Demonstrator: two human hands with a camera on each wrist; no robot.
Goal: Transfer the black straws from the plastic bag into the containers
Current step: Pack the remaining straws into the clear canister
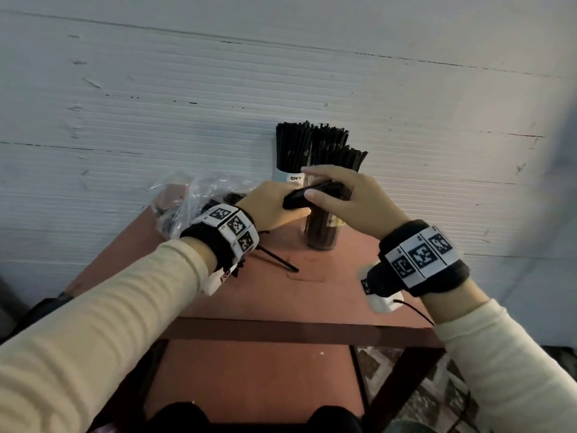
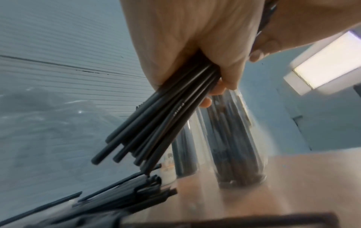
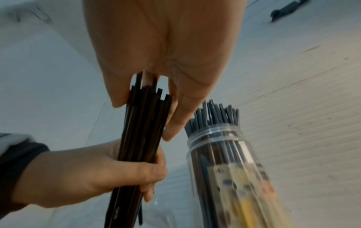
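A bundle of black straws (image 1: 307, 195) is held between both hands above the table. My left hand (image 1: 274, 210) grips its lower part, fingers wrapped round it, as the left wrist view shows (image 2: 156, 123). My right hand (image 1: 331, 190) pinches the upper end between thumb and fingers, beside the mouth of a clear jar (image 3: 220, 148) partly filled with straws. That jar (image 1: 321, 235) stands just under the hands. Behind it is a white-labelled container (image 1: 288, 178) packed with straws. The crumpled plastic bag (image 1: 190, 198) with more straws lies at the back left.
One loose straw (image 1: 278, 260) lies on the red-brown table (image 1: 343, 292) near my left wrist. A white ribbed wall (image 1: 281, 73) rises right behind the containers. The table's front edge has a dark rail below it.
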